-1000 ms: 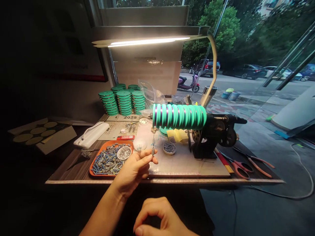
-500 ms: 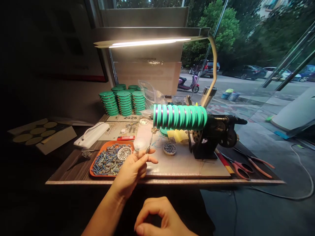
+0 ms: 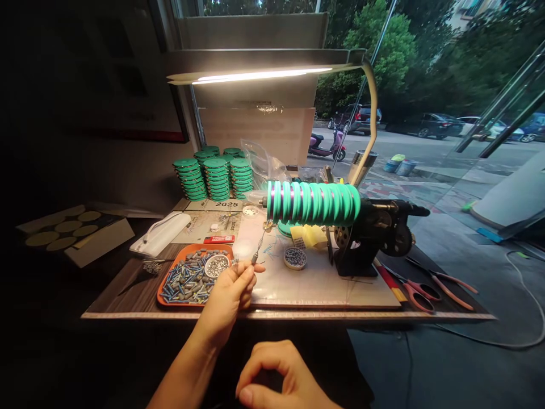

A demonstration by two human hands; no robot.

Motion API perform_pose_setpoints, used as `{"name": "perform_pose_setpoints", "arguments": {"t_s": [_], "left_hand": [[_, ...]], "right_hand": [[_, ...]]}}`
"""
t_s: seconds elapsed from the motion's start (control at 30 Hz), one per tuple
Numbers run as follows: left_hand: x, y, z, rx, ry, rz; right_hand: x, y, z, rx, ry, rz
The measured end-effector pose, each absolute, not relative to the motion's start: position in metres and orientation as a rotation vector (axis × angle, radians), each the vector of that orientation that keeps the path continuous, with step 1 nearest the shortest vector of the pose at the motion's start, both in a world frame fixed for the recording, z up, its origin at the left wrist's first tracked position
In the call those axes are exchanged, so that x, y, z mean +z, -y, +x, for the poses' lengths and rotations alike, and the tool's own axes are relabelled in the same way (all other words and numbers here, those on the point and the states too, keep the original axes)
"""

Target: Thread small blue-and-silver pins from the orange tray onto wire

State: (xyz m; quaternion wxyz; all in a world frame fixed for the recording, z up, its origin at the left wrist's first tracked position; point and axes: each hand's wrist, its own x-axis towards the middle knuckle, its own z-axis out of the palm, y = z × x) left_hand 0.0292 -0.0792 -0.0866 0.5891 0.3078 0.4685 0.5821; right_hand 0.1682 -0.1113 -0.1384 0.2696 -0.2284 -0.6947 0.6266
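Observation:
My left hand [image 3: 232, 289] pinches the grey lower end of a small rig [image 3: 258, 251] whose coiled part and line run up toward the front end of a spindle. Green spools [image 3: 313, 203] sit side by side on that spindle, which belongs to a black winding machine [image 3: 361, 244]. Low in the view, my right hand [image 3: 276, 372] is curled with thumb and fingertips together; whether anything is between them is too small to tell. Left of my left hand, an orange tray [image 3: 159, 292] holds many grey and blue pieces and a white cup [image 3: 207, 271] of tiny metal parts.
A round dish of beads [image 3: 295, 258] stands mid-board. Scissors [image 3: 421, 295] and pliers [image 3: 453, 287] lie at the right. Stacked green spools [image 3: 217, 179] are at the back, a white case [image 3: 159, 234] at the left. A lamp [image 3: 264, 59] hangs overhead.
The outstretched fingers of my left hand have curled in around the rig's lower end. My right hand keeps its curled shape, and the whole view has shifted slightly.

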Motion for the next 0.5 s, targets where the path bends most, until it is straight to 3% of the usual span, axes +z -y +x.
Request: {"name": "perform_pose_setpoints", "arguments": {"t_s": [0.5], "left_hand": [[-0.0828,0.0892,0.0328,1.27,-0.993,0.55]], "right_hand": [[-0.1337,0.1098,0.1671,1.732,1.884,-0.72]]}}
